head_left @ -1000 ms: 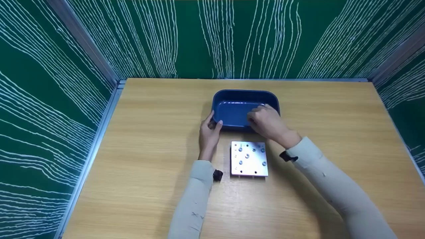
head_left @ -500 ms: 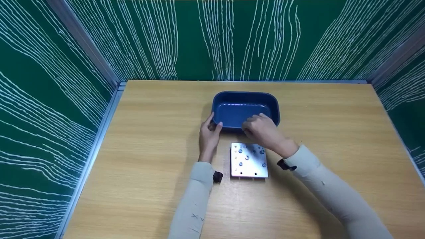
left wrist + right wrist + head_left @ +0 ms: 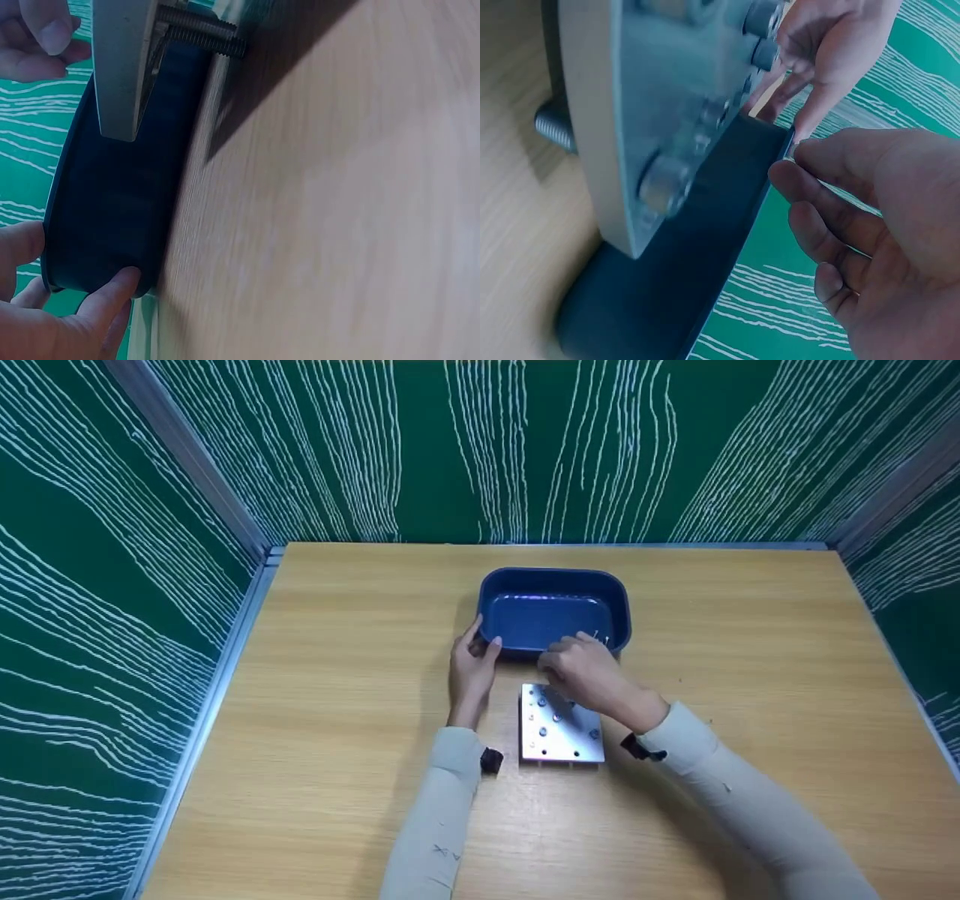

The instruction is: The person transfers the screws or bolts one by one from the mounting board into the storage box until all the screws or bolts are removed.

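Observation:
My left hand [image 3: 471, 671] holds the near left corner of a blue tray [image 3: 551, 572], thumb on its front wall and fingers round the side. My right hand [image 3: 585, 671] hovers over the tray's near edge and the far end of a metal plate [image 3: 561, 742]. In the right wrist view, its thumb and forefinger tips [image 3: 784, 176] pinch together on a tiny metal piece, mostly hidden. Several socket-head bolts [image 3: 665, 184] sit in the plate, with threaded ends [image 3: 199, 30] below it. Thin small metal pieces [image 3: 606, 640] show at the tray's near right corner.
The wooden table [image 3: 337, 660] carries the tray, with the plate in front of it. Green walls [image 3: 427, 450] with white wavy lines enclose its back and sides. A metal rail [image 3: 225, 667] runs along the left edge.
My right hand has come back from inside the tray, towards me and slightly left, and now partly covers the plate's far end. The left hand keeps its hold on the tray.

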The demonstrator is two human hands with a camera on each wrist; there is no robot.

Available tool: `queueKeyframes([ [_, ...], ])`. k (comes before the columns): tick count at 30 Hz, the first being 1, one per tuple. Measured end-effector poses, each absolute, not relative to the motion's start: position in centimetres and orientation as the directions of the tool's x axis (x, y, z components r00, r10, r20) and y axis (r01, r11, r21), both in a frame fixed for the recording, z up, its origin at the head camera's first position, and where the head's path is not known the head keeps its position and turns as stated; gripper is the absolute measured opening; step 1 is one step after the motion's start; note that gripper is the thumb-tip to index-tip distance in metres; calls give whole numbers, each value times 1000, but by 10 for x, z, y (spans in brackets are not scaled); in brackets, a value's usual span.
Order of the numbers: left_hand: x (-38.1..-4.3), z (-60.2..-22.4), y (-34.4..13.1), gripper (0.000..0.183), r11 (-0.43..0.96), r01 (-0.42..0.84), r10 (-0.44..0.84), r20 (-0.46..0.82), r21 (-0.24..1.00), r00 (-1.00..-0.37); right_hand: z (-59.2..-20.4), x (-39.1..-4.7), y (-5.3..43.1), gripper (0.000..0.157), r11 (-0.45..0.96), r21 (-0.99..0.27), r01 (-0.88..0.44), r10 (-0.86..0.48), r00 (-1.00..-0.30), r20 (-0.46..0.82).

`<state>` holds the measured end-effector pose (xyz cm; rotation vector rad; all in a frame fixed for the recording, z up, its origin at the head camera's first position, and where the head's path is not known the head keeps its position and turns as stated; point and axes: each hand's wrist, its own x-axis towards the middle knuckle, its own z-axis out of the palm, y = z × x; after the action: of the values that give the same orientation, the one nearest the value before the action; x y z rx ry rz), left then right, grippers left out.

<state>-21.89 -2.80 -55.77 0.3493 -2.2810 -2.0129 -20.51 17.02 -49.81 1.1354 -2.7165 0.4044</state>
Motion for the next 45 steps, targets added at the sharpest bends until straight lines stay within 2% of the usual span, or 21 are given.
queueKeyframes([
  [19,-218,-557,-28,56,120,-145,-245,-113,982,-963,-506,-193,161,9,646,-237,-726,-685,-688,239],
  [30,-218,-558,-27,55,54,-113,-244,-96,992,-965,-509,-188,158,6,636,-168,-753,-707,-656,263],
  [45,-219,-555,-26,55,64,-145,-253,-124,987,-959,-507,-180,156,7,630,-182,-755,-719,-656,230],
])
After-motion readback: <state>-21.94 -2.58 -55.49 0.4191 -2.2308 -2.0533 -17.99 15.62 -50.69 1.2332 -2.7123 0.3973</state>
